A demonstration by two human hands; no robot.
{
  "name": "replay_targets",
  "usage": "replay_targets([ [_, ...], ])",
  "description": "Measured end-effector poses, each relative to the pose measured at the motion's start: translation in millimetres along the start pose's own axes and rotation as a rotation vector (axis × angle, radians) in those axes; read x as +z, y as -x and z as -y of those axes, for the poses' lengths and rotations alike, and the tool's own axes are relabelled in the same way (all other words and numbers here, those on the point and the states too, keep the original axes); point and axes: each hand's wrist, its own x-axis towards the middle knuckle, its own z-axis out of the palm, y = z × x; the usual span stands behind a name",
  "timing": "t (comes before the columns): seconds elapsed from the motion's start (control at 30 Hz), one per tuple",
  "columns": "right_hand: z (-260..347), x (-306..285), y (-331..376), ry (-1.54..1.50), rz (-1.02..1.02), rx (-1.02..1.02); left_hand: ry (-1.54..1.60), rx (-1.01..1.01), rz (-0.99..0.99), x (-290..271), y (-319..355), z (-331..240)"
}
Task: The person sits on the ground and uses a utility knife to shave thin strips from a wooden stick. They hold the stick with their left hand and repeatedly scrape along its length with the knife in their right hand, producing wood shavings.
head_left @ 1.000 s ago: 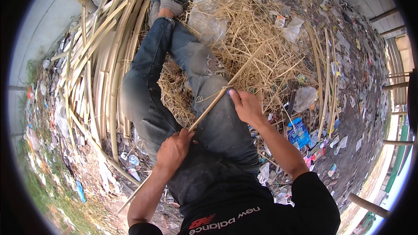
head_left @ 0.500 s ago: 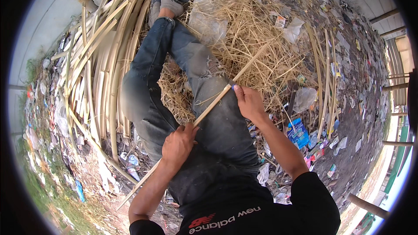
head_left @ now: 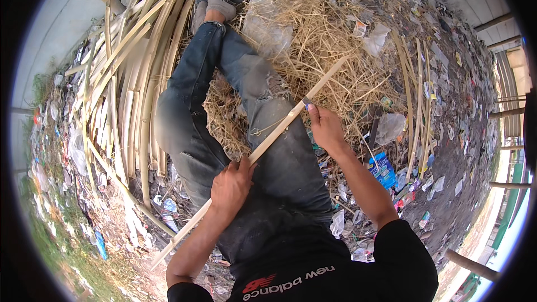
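A long pale bamboo strip (head_left: 279, 130) lies slantwise across my thighs, from the lower left up to the right. My left hand (head_left: 231, 184) is wrapped round it near its middle, above my lap. Higher up the strip, my right hand (head_left: 326, 130) is closed, its thumb close to the strip's edge. A small dark bluish piece (head_left: 306, 101) shows at the thumb tip against the bamboo; most of what this hand grips is hidden. The strip's far end extends over a heap of thin bamboo shavings (head_left: 330, 39).
A pile of split bamboo slats (head_left: 137, 89) lies to my left, beside my outstretched, crossed legs (head_left: 193, 84). Several thin strips (head_left: 417, 100) lie on the littered ground to the right. A blue packet (head_left: 382, 171) lies near my right forearm.
My right hand has shifted slightly up and right along the strip. The strip has turned about its length and shows a broader pale face. My left hand has barely moved.
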Motion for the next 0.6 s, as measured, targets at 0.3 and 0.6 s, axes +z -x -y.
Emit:
replay_targets([
  [0.3,10.7,11.2,36.4,-0.040,0.138,-0.150,-0.040,-0.007,0.016,6.6,-4.8,-4.0],
  [0.6,18.4,15.5,32.8,-0.010,0.057,-0.133,-0.021,0.003,0.012,1.1,-3.7,-0.4],
])
